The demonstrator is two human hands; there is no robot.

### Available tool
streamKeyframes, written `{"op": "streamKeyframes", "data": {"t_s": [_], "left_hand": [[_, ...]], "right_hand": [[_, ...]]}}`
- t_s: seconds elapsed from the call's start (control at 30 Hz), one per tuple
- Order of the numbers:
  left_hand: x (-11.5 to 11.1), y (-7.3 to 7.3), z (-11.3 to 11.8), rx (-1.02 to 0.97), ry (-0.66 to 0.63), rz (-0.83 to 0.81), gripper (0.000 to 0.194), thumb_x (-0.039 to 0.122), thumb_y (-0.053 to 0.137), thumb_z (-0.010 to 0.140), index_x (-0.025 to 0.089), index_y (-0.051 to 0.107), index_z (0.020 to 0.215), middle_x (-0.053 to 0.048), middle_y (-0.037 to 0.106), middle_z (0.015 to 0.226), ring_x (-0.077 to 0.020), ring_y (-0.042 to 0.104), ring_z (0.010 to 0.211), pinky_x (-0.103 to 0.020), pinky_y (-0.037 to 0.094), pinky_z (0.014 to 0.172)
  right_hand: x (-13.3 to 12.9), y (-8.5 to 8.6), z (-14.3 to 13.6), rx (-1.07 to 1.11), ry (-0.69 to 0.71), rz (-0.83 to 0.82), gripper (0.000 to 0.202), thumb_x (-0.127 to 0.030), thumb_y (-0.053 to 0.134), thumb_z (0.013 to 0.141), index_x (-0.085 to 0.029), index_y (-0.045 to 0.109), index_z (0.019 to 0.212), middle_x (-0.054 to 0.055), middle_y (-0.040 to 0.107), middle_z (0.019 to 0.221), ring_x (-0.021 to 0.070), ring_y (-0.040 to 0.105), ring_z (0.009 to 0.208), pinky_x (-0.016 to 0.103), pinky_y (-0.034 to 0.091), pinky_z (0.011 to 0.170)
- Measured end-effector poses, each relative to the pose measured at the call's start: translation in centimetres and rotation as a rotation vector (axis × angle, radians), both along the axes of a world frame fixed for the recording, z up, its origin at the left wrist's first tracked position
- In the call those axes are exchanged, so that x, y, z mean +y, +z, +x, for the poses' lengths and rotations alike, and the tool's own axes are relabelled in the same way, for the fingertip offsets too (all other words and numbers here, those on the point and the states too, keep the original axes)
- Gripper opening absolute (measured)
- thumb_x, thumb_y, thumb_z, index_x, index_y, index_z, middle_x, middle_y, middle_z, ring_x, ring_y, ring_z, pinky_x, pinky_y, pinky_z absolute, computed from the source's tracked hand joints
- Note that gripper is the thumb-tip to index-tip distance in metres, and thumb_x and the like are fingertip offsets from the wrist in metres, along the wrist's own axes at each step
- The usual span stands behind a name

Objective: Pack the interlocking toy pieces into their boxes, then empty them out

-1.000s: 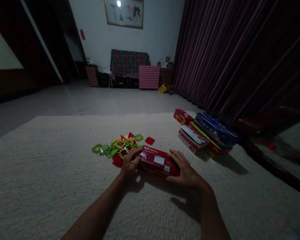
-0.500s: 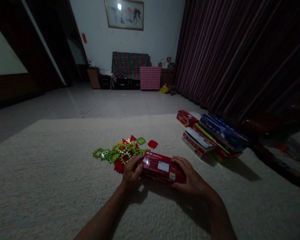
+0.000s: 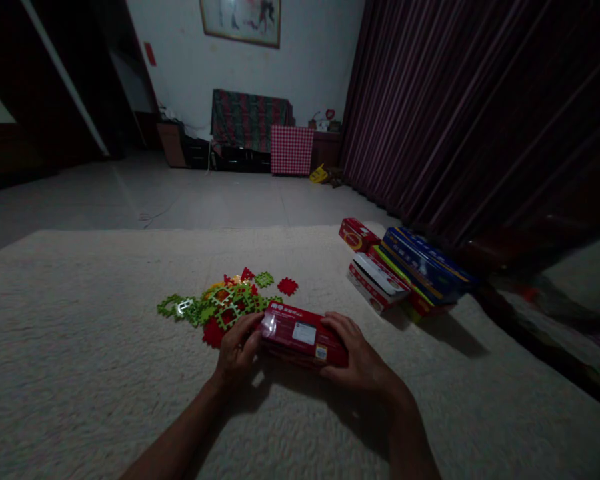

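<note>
A long dark-red cardboard box (image 3: 283, 329) with white print and a pale label is held between both hands, low over the pale textured mat. My left hand (image 3: 236, 351) grips its left end, thumb on the near side. Around the right end, the fingers of my right hand (image 3: 356, 355) lie on top with the thumb along the near edge. Just beyond the box's left end lies a loose pile of green, red and yellow toothed plastic pieces (image 3: 207, 312). One red piece (image 3: 287, 286) sits apart, behind the box.
To the right stand a white-and-red box (image 3: 377, 283), a small red box (image 3: 359, 235) and a large blue box (image 3: 425, 263) lying on yellow-and-red packaging. The mat (image 3: 100, 287) ends at a tiled floor (image 3: 220, 200). Purple curtains (image 3: 410, 113) hang at the right.
The whole view has shifted, so the surroundings, box and hands appear further left. Both hands keep their hold on the red box, which shows no clear movement over the mat.
</note>
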State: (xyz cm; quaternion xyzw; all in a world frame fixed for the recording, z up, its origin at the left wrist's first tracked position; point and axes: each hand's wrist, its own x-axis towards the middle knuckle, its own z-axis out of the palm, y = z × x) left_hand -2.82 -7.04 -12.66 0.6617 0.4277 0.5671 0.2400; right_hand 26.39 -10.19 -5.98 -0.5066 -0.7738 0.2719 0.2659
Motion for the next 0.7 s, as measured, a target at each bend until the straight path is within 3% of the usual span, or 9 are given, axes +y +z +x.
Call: {"op": "streamKeyframes", "data": {"t_s": [0.27, 0.53, 0.7], "left_hand": [[0.38, -0.23, -0.25, 0.015, -0.006, -0.013, 0.031, 0.035, 0.057, 0.094, 0.019, 0.072, 0.117, -0.011, 0.075, 0.116, -0.0262, 0.072, 0.106, -0.039, 0.058, 0.093], [0.5, -0.13, -0.4, 0.034, 0.012, -0.032, 0.034, 0.04, 0.057, 0.094, 0.019, 0.072, 0.115, -0.011, 0.076, 0.116, -0.027, 0.071, 0.107, -0.04, 0.058, 0.094], [0.59, 0.04, -0.41, 0.048, 0.013, -0.026, 0.036, 0.043, 0.059, 0.092, 0.017, 0.072, 0.114, -0.013, 0.076, 0.115, -0.0285, 0.071, 0.107, -0.043, 0.057, 0.095]], "right_hand": [[0.19, -0.62, 0.24, 0.011, 0.007, -0.002, 0.09, -0.026, 0.084, 0.064, -0.025, 0.048, 0.146, 0.015, 0.034, 0.159, 0.0344, 0.032, 0.15, 0.056, 0.031, 0.123], [0.4, -0.63, -0.01, 0.006, -0.007, 0.046, 0.085, -0.028, 0.083, 0.065, -0.025, 0.052, 0.144, 0.014, 0.04, 0.152, 0.0333, 0.039, 0.145, 0.053, 0.034, 0.122], [0.44, -0.78, -0.62, -0.065, -0.029, 0.146, 0.084, -0.03, 0.084, 0.066, -0.024, 0.051, 0.144, 0.016, 0.041, 0.152, 0.0351, 0.036, 0.145, 0.055, 0.035, 0.119]]}}
